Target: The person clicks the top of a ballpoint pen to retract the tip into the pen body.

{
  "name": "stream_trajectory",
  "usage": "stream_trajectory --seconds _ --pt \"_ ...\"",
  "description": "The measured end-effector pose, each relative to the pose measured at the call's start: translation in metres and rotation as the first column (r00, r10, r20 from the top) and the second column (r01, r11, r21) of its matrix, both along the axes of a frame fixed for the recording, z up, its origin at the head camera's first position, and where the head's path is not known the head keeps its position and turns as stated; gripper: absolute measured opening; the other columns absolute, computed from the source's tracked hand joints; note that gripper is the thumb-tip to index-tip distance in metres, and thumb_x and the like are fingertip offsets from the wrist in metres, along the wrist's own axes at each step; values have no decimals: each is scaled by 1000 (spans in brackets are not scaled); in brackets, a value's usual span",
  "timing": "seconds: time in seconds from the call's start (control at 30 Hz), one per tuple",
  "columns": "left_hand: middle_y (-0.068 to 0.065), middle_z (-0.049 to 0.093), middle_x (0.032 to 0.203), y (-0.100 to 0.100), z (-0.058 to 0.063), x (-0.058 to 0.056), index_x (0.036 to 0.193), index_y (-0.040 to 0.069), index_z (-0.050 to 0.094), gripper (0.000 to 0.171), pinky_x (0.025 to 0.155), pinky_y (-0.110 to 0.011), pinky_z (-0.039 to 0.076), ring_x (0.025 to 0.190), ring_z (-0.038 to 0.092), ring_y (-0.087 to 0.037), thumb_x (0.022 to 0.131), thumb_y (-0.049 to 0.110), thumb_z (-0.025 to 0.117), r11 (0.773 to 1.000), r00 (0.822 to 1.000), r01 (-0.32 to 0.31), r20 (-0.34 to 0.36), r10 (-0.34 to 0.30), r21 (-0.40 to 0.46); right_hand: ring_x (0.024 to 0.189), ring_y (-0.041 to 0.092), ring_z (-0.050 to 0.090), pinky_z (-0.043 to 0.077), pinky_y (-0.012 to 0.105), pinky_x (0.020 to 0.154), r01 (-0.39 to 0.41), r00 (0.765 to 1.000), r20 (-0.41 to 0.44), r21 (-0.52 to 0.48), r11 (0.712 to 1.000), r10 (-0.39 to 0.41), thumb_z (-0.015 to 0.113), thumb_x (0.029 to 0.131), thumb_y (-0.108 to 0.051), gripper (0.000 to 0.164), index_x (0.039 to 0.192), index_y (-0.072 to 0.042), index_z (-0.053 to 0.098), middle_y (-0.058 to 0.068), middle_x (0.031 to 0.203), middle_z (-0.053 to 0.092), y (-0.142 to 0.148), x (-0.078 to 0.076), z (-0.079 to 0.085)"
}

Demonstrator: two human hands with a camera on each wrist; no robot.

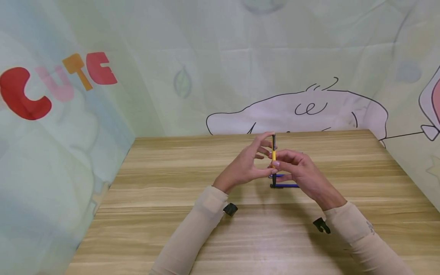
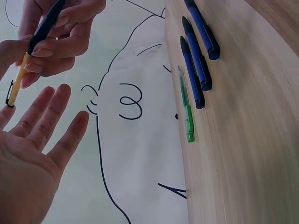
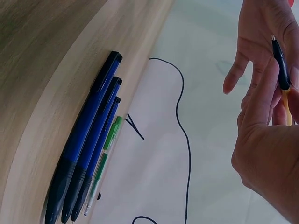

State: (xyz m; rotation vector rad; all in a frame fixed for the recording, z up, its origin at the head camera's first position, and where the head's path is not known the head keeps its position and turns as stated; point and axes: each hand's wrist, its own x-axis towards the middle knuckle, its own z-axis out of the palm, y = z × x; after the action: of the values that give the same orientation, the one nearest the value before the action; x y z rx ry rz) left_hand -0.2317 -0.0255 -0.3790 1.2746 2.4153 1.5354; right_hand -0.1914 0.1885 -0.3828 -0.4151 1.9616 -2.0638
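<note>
A yellow pen [image 1: 274, 155] with a black grip and black clip stands nearly upright between both hands above the table. My right hand [image 1: 306, 173] pinches its barrel near the middle. From the other side, my left hand [image 1: 242, 164] spans the pen, its index fingertip on the clip end and its thumb against the black grip. The left hand's other fingers spread away from the pen in the left wrist view. A metal tip shows at the end of the black grip [image 3: 278, 58] in the right wrist view.
Three blue pens [image 3: 86, 121] with black grips lie side by side on the wooden table [image 1: 165, 214]. Next to them lies a green pen [image 2: 185, 105] with a clear section. A printed cloth backdrop [image 1: 151, 76] rises behind the table and along its sides.
</note>
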Motion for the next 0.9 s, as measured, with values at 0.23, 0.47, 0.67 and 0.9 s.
stream_trajectory --seconds 0.23,0.47,0.67,0.9 --pt "-3 50 147 -8 0 1 161 36 11 108 105 -45 51 120 61 -17 84 21 85 999 999 1 36 0 -33 100 21 69 62 42 83 4 998 -62 163 987 6 66 101 -21 22 118 -9 69 8 114 69 9 -2 2" --pt "-3 53 146 -37 -5 0 157 28 35 86 107 -45 50 124 59 -17 86 22 84 995 998 -65 -18 64 -80 91 22 65 56 34 73 131 937 -332 627 768 112 68 99 -20 14 111 -13 73 7 103 72 35 -26 10" --pt "-2 57 143 -60 -12 1 149 23 48 70 106 -49 50 124 59 -19 88 24 82 987 995 -95 -44 90 -128 87 19 66 59 41 77 250 864 -458 752 611 210 71 95 -8 13 108 -7 75 3 98 72 44 -49 -1" --pt "-2 61 138 -82 -16 2 146 23 53 64 105 -48 51 121 60 -18 89 22 81 976 988 -153 -45 148 -156 83 19 63 57 43 77 299 822 -479 824 481 308 73 93 -6 15 108 -5 75 4 96 69 51 -68 -14"
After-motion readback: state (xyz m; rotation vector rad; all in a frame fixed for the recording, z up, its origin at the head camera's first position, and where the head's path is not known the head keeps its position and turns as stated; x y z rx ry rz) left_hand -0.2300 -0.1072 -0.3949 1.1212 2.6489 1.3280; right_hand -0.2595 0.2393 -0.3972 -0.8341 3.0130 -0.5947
